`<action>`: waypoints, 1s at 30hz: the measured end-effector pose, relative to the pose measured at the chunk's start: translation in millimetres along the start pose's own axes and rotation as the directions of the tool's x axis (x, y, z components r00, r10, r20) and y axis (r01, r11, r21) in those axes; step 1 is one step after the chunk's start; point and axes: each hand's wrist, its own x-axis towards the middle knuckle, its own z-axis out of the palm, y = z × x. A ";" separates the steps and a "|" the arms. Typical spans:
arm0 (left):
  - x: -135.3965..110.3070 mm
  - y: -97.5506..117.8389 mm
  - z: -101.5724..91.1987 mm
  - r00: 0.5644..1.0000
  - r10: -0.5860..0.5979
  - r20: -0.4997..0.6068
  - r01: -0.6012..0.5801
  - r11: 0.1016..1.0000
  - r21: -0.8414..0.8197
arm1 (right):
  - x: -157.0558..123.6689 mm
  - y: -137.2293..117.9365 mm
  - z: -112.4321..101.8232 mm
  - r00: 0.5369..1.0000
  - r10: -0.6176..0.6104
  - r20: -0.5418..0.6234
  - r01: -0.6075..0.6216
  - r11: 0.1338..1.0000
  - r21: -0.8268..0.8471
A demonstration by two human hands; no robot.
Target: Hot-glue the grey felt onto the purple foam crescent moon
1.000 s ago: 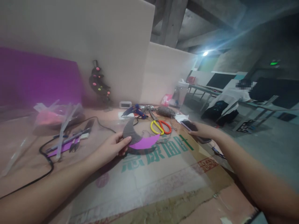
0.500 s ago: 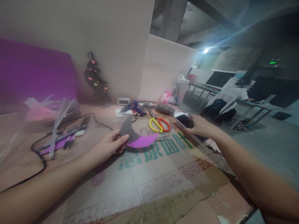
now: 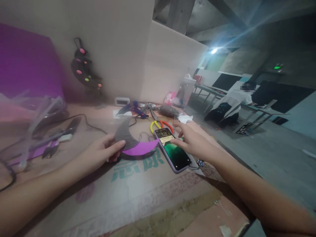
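Between the thumb and fingers of my left hand is a crescent moon cutout, purple at its lower tip and wound with grey yarn on the rest. My right hand is over the phone's right side, fingers apart and thumb above the screen; I cannot tell whether it touches. The phone lies face up with its screen lit, a small charm hanging at its lower corner. Behind it are scissors with yellow and orange handles, partly covered by the phone.
A blue glue gun, a skein of grey yarn and a small white clock sit along the back. A decorated dark crescent hangs on the wall. Pens and a plastic bag lie left. Another person sits at a far table.
My right hand has brought the phone left from the table's right edge and let it go. The screen is now lit. My left hand still holds the crescent; the view has shifted right.
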 end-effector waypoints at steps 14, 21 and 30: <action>-1.8 2.8 -0.8 0.999 -0.032 -0.004 0.032 0.998 0.045 | -0.3 19.2 -17.2 0.799 -0.243 0.550 -0.182 0.775 0.605; -1.2 -0.8 -1.7 0.999 -0.049 0.004 0.049 0.995 0.085 | 1.8 19.4 -14.1 0.834 -0.185 0.520 -0.204 0.772 0.602; 1.7 -7.5 -3.3 0.999 -0.049 -0.003 0.049 0.994 0.103 | 1.7 19.5 -13.2 0.836 -0.172 0.521 -0.218 0.768 0.603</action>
